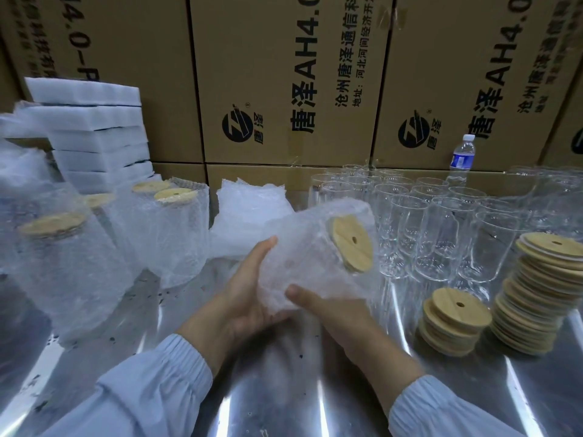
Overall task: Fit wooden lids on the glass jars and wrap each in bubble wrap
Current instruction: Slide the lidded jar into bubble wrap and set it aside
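Note:
A glass jar in bubble wrap (310, 257) lies tilted in mid-air at the centre, its wooden lid (351, 242) facing right. My left hand (249, 291) cups the wrapped base from the left. My right hand (328, 305) grips the wrap from below, thumb on top. Several wrapped, lidded jars (167, 231) stand upright on the left. Bare open glass jars (438, 222) stand in rows at the right. Two stacks of wooden lids (536, 294) sit at the right front.
A pile of bubble wrap sheets (249, 216) lies behind the held jar. White foam blocks (97, 137) are stacked at the back left. A water bottle (462, 159) stands behind the jars. Cardboard boxes (284, 74) wall off the back of the shiny metal table (284, 389).

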